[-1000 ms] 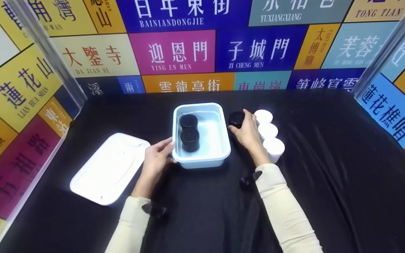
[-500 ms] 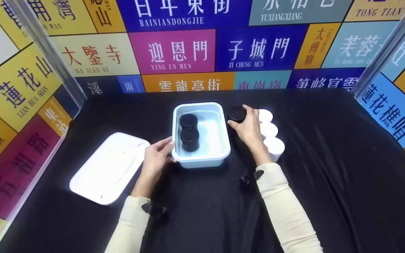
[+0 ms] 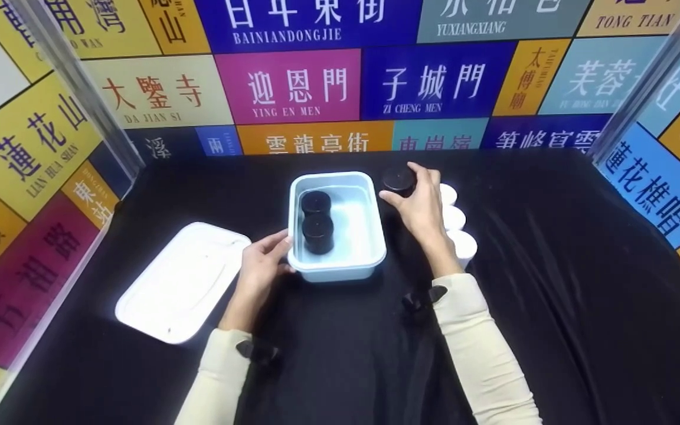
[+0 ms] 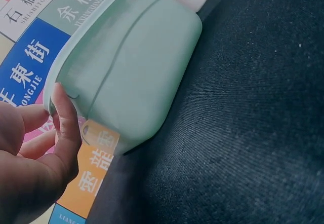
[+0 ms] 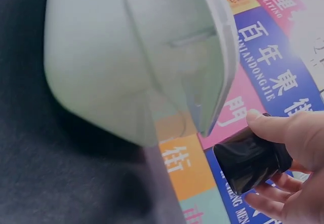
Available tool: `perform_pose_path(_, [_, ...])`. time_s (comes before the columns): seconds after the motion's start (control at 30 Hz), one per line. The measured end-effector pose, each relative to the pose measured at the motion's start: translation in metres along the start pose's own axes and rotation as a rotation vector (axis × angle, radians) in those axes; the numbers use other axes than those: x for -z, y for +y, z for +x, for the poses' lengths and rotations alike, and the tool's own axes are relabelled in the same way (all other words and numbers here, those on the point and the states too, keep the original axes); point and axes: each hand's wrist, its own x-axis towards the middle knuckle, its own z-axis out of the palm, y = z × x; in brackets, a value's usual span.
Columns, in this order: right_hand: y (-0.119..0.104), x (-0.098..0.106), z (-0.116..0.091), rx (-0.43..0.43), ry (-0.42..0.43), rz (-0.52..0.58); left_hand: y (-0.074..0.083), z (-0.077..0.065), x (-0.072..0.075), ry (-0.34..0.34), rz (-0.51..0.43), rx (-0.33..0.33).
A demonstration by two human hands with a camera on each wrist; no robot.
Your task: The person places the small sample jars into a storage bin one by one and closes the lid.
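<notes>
My left hand (image 3: 259,264) pinches the left rim of a pale blue-green plastic food container (image 3: 340,273); the left wrist view shows the fingertips (image 4: 62,100) at that rim. Two black jars (image 3: 318,230) stand inside, one behind the other, along its left side. Between thumb and fingers, my right hand (image 3: 421,203) grips another black jar (image 3: 398,179), to the right of the container's back corner. In the right wrist view this black jar (image 5: 248,163) is off the cloth, apart from the container.
Several white round jars, the front one (image 3: 464,245) included, stand in a row right of my right hand, which partly hides them. A white lid (image 3: 180,283) lies left of the container. Black cloth (image 3: 340,354) covers the table, and panels with lettering (image 3: 304,88) rise behind.
My right hand has lifted the black jar from the cloth and moved up and slightly away. My left hand and the container have stayed in place.
</notes>
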Motion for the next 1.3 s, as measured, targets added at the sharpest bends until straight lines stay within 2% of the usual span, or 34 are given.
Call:
perform_pose_path(0.4, [-0.024,0.012,-0.008,-0.006,-0.120,0.003,-0.001,0.000,0.001,0.002,-0.017,0.006])
perform_pose_path(0.77, [-0.036,0.021,-0.012,0.057,-0.345,0.007,0.000,0.001,0.000,-0.007,-0.029,0.008])
perform_pose_path(0.87, [-0.040,0.020,-0.015,0.102,-0.387,0.000,0.000,0.000,0.001,-0.010,-0.025,0.013])
perform_pose_path(1.1, [-0.054,0.009,-0.020,0.328,-0.509,-0.113,-0.001,0.000,0.003,-0.018,-0.027,0.030])
perform_pose_path(1.3, [-0.067,0.008,-0.023,0.412,-0.633,-0.162,-0.001,0.001,0.003,-0.015,-0.033,0.034])
